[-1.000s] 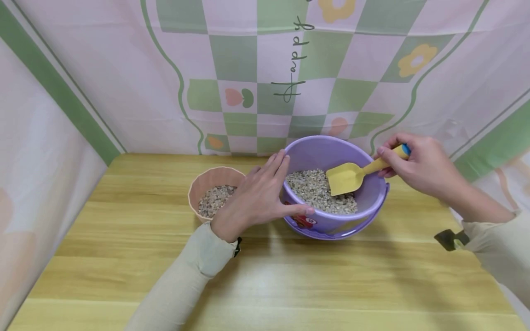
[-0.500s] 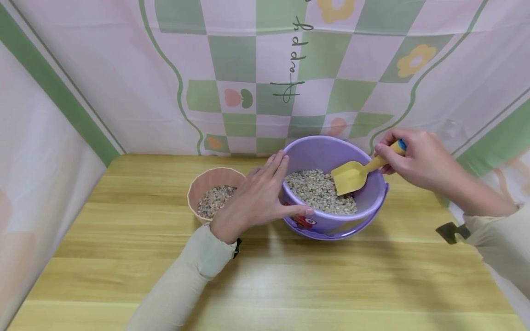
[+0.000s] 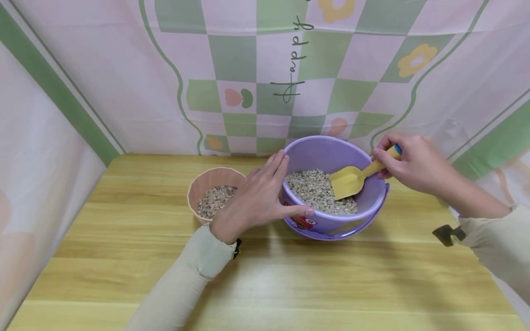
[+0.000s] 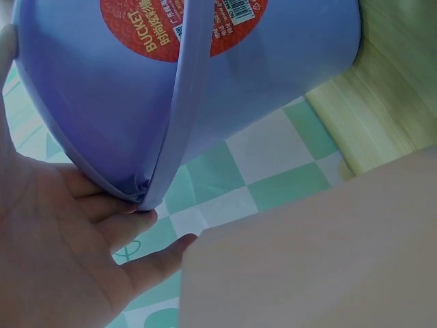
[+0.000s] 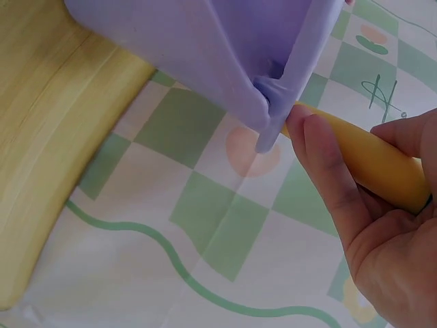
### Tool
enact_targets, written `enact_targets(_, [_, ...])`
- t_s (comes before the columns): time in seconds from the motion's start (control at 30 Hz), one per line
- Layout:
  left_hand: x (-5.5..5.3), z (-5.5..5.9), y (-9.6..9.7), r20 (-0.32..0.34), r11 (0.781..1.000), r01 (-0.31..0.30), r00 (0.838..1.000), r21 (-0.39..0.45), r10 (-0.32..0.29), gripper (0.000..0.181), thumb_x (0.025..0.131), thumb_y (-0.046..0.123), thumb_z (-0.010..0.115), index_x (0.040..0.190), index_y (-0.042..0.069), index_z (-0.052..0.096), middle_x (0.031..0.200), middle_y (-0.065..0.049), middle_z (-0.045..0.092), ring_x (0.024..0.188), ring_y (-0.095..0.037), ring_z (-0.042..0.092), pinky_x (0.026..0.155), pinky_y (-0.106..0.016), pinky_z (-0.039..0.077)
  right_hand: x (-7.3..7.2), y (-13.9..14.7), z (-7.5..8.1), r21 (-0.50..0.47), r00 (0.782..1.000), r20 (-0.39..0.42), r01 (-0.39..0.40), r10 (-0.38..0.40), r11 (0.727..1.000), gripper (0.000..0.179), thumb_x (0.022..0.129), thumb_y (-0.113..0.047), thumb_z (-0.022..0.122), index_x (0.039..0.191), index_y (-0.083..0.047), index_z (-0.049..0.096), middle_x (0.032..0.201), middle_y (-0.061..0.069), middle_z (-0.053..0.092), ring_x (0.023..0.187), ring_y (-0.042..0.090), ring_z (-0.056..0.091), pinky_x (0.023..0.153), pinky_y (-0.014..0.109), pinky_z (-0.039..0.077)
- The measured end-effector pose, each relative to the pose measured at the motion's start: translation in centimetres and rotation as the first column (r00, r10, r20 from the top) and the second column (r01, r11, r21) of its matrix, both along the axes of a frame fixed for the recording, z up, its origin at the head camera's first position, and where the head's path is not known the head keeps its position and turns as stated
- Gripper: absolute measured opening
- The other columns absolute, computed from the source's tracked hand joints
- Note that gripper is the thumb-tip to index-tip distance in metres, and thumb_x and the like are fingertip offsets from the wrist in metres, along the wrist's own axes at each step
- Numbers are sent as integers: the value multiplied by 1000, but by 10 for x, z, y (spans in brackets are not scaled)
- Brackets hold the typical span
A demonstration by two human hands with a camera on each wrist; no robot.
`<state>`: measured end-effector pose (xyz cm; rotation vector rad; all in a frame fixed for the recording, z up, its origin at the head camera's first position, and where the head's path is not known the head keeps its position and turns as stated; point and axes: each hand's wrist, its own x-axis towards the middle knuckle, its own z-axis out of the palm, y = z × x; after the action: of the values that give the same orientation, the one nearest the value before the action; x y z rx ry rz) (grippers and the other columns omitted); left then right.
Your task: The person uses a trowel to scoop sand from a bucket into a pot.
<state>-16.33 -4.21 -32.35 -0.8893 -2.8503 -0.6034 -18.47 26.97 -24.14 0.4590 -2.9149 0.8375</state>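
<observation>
While the right grip point(image 3: 418, 163) holds the yellow scoop point(image 3: 352, 180) by its handle point(image 3: 374, 168), scoop end inside the purple bucket point(image 3: 329, 149) at the gravel point(image 3: 312, 189), the left grip point(image 3: 257, 197), wide, fingers point(image 3: 280, 169) straight, touches the bucket's left side; peach bowl point(image 3: 204, 184), also holding gravel, sits left on the surface point(image 3: 265, 285), partly hidden.

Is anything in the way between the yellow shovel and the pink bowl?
Yes: the left wall of the purple bucket and the left hand touching it stand between the yellow shovel and the pink bowl.
</observation>
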Motion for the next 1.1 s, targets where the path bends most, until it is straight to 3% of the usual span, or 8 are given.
enact_targets(0.3, [0,-1,0,1,1000,-3,1000,1,3,124,75,92,41,159,4,18,166,-11,4,152,-25,12,117,-46,28,-1,-5,-5,6,1000,-16,-15,15,1000,18,100,-16,61,92,-1,64,76,12,71,54,14,69,39,26,47])
enact_targets(0.43, [0,0,0,9,1000,-7,1000,5,7,123,75,92,41,159,5,17,166,-10,3,152,-23,10,118,-45,26,-2,-6,-9,-15,999,0,-49,49,999,19,101,-15,59,91,1,62,71,11,70,53,15,68,40,26,49])
enact_targets(0.7, [0,-1,0,-8,1000,-3,1000,10,3,123,76,91,44,159,3,18,166,-12,6,152,-25,12,118,-45,27,-4,-9,-12,-58,1000,4,-21,22,998,15,100,-11,60,91,1,62,70,11,70,53,17,68,42,28,51])
enact_targets(1.1, [0,0,1,10,1000,0,1000,17,0,124,75,91,43,159,3,16,166,-11,3,152,-24,8,119,-43,23,-9,-6,-26,-91,998,4,-59,59,994,17,100,-11,59,95,5,63,67,14,70,51,13,67,40,28,51])
